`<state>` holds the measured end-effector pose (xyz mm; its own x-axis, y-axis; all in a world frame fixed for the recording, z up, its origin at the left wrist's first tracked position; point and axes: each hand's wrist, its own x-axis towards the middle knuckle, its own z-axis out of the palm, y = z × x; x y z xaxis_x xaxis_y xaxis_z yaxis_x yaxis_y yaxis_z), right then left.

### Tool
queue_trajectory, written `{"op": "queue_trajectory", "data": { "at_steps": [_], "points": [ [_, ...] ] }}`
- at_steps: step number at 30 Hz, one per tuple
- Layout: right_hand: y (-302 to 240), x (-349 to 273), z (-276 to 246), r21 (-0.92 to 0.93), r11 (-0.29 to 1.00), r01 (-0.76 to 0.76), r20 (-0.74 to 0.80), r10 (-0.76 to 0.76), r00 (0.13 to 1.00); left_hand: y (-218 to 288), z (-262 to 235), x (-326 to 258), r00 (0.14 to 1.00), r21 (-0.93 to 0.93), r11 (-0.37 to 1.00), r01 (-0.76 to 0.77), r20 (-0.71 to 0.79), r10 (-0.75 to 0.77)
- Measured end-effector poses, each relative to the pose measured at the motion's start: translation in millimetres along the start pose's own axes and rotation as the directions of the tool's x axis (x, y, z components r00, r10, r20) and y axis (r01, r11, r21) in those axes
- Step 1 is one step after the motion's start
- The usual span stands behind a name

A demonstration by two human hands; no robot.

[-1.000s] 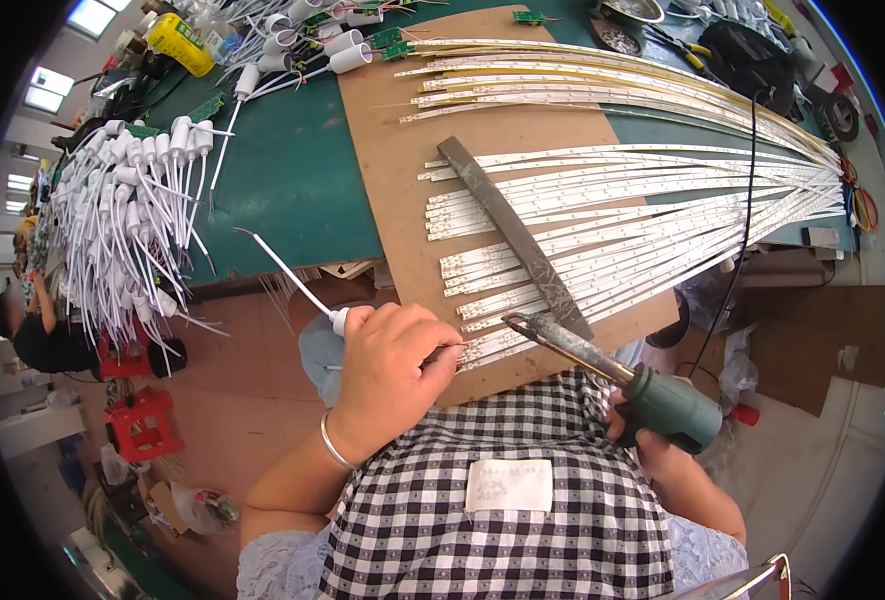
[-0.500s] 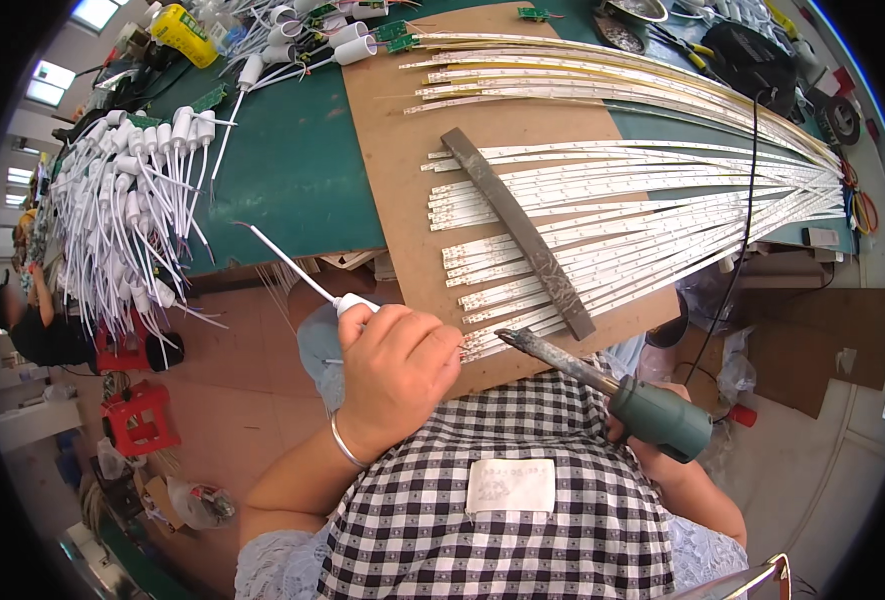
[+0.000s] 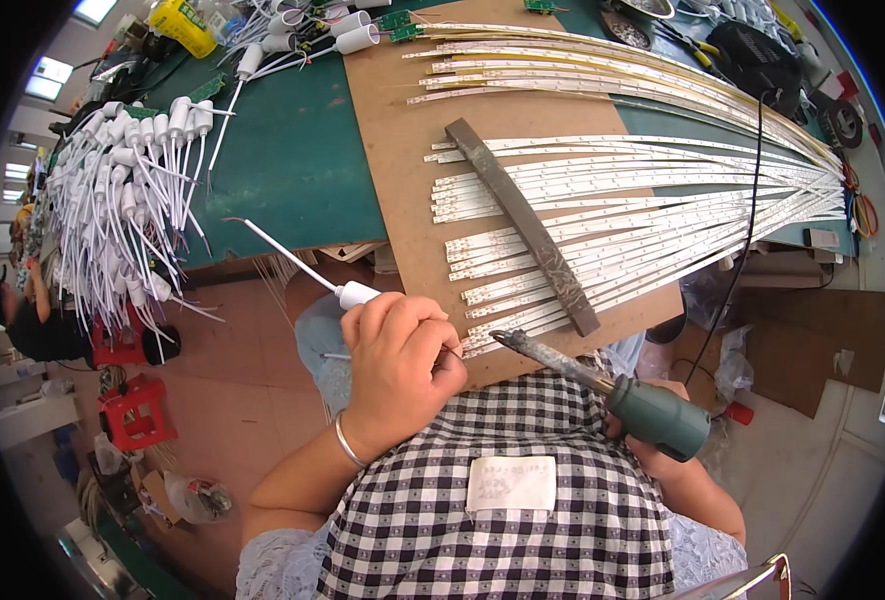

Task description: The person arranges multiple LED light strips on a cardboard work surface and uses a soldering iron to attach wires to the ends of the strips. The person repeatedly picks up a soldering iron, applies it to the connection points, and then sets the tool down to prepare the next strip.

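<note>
"Poking out of the left hand [image 3: 398, 350] is a white cap [image 3: 356, 294], with its white cable [image 3: 288, 252] slanting up and to the left. Is the grip closed there?"

"Yes, closed around the cap, and thumb and forefinger seem to pinch a thin dark wire [image 3: 452, 352] beside the ends of the printed strips [image 3: 493, 290]."

"And the right hand [image 3: 651, 458]?"

"Its grip is wrapped round a dark green soldering iron [image 3: 663, 415], whose tip sits just beside the lowest strip, near the left fingers."

"What could go wrong?"

"A slip of the iron could burn those fingers or singe the checked apron [image 3: 413, 540]. A loose pinch could let the wire stray, and a nudge could shift the strips, since only a grey bar [image 3: 528, 230] lies across them on the brown board [image 3: 403, 150]."

"What is hard to make out?"

"Whether wire and strip touch: the fingers crowd that spot. The hand covers the cap's lower end, the handle hides much of the right hand, and the heap of white caps [image 3: 128, 210] overhanging the green desk [image 3: 283, 170] is too tangled to count."
</note>
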<state>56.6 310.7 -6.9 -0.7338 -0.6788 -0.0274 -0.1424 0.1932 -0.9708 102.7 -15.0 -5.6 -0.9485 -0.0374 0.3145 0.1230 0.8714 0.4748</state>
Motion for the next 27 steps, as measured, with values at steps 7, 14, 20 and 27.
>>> {"op": "queue_trajectory", "data": {
  "at_steps": [7, 14, 20, 27],
  "points": [
    [5.8, -9.3, 5.6, -0.159, 0.987, -0.011, -0.037, 0.005, 0.999, -0.6, 3.4, -0.9, 1.000, -0.008, 1.000, 0.010, 0.012, -0.010],
    [5.9, -2.7, 5.3, -0.296, 0.950, 0.101, 0.003, -0.104, 0.995, -0.4, 3.6, -0.6, 1.000, -0.019, 1.000, 0.025, 0.018, -0.025],
    [4.0, 4.0, 2.4, -0.386, 0.904, 0.185, 0.063, -0.174, 0.983, 0.4, 3.5, 1.1, 1.000, -0.017, 1.000, 0.026, 0.004, -0.026],
    [3.0, 5.9, 3.0, -0.428, 0.877, 0.220, 0.061, -0.215, 0.975, 0.8, 3.0, 1.9, 0.999, -0.004, 1.000, 0.028, 0.031, -0.028]
  ]
}}
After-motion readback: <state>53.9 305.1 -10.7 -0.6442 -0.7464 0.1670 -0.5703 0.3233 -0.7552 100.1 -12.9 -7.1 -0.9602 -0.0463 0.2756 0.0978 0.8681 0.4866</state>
